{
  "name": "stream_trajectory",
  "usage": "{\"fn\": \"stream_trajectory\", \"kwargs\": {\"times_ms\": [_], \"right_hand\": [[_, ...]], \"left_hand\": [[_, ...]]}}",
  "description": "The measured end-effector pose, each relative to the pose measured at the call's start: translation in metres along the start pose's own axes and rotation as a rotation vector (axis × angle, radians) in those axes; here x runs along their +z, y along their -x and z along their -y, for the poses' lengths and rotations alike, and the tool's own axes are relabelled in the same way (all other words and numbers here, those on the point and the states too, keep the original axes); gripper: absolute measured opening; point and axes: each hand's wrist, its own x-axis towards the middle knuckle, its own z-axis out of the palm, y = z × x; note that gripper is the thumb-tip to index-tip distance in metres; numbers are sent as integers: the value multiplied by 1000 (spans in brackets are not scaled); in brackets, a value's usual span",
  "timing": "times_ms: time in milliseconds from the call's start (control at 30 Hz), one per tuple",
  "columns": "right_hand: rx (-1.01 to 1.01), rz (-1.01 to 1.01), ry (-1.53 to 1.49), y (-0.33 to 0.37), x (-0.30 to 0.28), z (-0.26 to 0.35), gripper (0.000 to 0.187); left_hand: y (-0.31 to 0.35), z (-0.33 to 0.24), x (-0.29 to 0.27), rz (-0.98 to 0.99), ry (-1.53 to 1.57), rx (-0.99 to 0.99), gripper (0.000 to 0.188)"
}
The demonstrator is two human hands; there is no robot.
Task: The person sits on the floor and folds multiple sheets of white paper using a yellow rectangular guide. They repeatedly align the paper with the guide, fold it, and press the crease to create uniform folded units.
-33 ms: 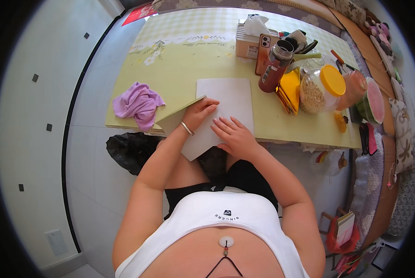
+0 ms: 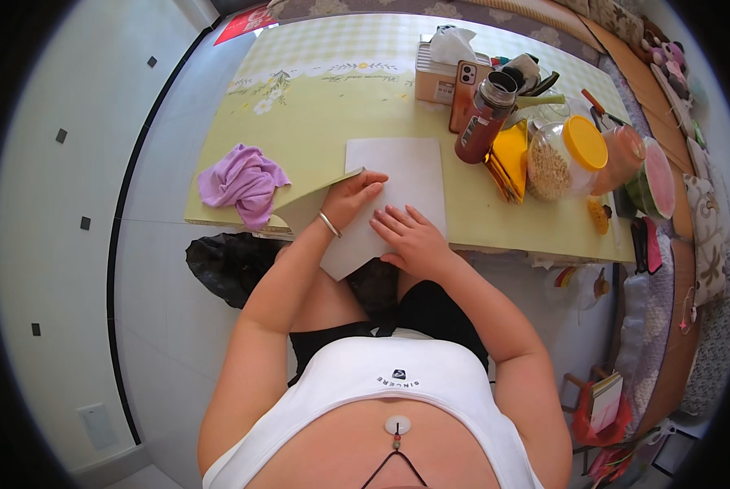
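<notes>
A white sheet (image 2: 397, 159) lies on the table and reaches down past its front edge over my lap. Beside it a pale flap with a greenish edge (image 2: 320, 189) stands up from the table; whether it belongs to the sheet or the tablecloth I cannot tell. My left hand (image 2: 354, 198) has its fingers curled round the flap's right end, a silver bangle on its wrist. Flat on the lower right of the sheet rests my right hand (image 2: 414, 243), fingers stretched out and holding nothing. A crumpled purple cloth (image 2: 243, 186) sits left of the flap.
Right of the sheet stand a dark red flask (image 2: 483, 122), a phone (image 2: 465, 90), a tissue box (image 2: 436, 73), a gold pouch (image 2: 509, 155) and a yellow-lidded jar (image 2: 552, 159). Cut watermelon (image 2: 654, 179) is at the far right. A black bag (image 2: 230, 265) hangs below the table's left front.
</notes>
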Motion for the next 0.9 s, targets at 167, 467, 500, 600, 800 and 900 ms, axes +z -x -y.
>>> {"fn": "stream_trajectory", "kwargs": {"times_ms": [167,467,500,600,800,900], "right_hand": [[196,15,101,15,-3,-4,63],[230,-95,79,51,-30,-18,46],[250,-77,22,50,-32,-21,44],[247,-53,-91,43,-41,-29,46],[217,34,-299,40,-53,-39,83],[233,41,-446,41,-53,-53,93]], "left_hand": [[15,-34,-7,70,-375,165,53],[62,-51,-11,315,-1098,403,105],[63,-54,-9,325,-1116,384,104],[63,-44,-10,278,-1074,387,89],[64,-16,-20,131,-594,422,31],[65,-12,-11,-78,-322,261,15]]}}
